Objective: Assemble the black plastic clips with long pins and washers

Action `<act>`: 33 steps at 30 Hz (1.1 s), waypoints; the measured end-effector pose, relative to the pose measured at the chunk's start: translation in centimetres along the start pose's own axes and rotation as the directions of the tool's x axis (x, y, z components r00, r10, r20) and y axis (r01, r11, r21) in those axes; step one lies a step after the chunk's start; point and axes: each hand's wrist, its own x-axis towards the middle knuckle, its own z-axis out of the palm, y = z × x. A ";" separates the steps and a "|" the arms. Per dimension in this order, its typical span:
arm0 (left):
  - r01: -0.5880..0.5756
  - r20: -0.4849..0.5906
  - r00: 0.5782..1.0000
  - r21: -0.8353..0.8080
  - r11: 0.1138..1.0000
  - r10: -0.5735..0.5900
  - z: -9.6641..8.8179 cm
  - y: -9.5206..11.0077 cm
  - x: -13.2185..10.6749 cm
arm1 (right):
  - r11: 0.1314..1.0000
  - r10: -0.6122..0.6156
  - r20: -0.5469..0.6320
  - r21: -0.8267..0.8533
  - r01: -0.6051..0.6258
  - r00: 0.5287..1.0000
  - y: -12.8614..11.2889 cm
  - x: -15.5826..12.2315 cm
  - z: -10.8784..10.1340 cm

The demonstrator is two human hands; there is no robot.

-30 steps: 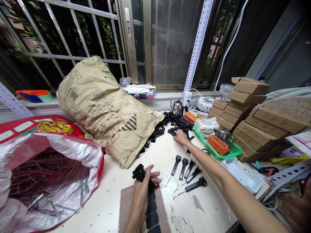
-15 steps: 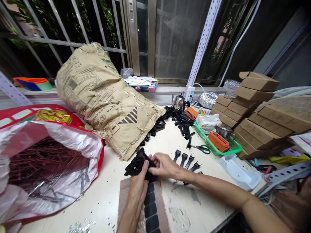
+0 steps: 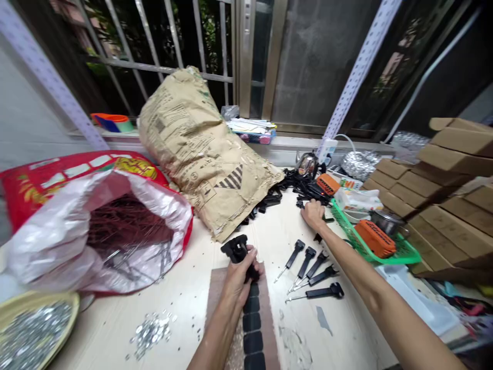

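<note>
My left hand (image 3: 241, 277) is closed around a black plastic piece (image 3: 235, 248), whose forked top sticks out above the fingers. It is above a strip of black square pads (image 3: 252, 322) on a brown board (image 3: 271, 324). My right hand (image 3: 313, 213) is stretched forward at the near edge of a pile of black plastic parts (image 3: 304, 185). Its fingers are bent together and point down; what they hold, if anything, is hidden. Between my arms several black handles with metal rods (image 3: 316, 264) lie fanned out on the table.
A large paper sack (image 3: 200, 149) leans by the window. At left are an open red-and-white bag of metal rods (image 3: 127, 231), a yellow bowl of metal discs (image 3: 73, 318) and loose discs (image 3: 152, 329). A green basket (image 3: 412, 254) and cardboard boxes (image 3: 442, 226) stand at right.
My right hand has left the black piece at my left hand and moved forward and right to the pile. The left hand still holds its piece. The view has swung left.
</note>
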 end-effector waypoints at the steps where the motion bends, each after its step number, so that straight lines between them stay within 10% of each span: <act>1: -0.024 -0.013 1.000 0.001 1.000 0.024 0.0 -0.2 0.0 | 1.000 -0.026 -0.007 -0.002 0.026 1.000 -0.4 -0.7 0.1; 5: -0.098 -0.079 0.992 -0.025 0.995 0.095 0.2 -0.8 -0.3 | 0.935 -0.299 -0.063 0.178 0.305 0.952 -3.4 -6.1 0.0; 13: -0.206 0.046 0.976 -0.127 0.970 0.214 0.5 1.0 -4.1 | 0.438 -0.705 -0.222 0.612 0.659 0.674 -8.3 -19.0 -3.2; 19: -0.366 -0.252 0.897 0.035 0.930 0.362 -5.2 3.6 -9.7 | 0.242 -0.892 -0.022 0.819 0.519 0.452 -13.9 -20.4 -3.1; 23: -0.385 -0.495 0.772 0.136 0.913 0.400 -10.5 4.0 -13.2 | 0.233 -0.931 -0.130 0.507 0.830 0.341 -21.0 -20.7 -0.5; 28: -0.367 -0.546 0.734 0.180 0.913 0.403 -14.2 4.6 -16.3 | 0.024 -0.997 -0.068 0.155 0.988 0.035 -28.8 -20.1 2.8; 33: -0.388 -0.504 0.745 0.205 0.899 0.436 -15.3 5.5 -17.2 | -0.062 -0.992 -0.118 0.256 0.965 -0.032 -29.9 -18.8 4.0</act>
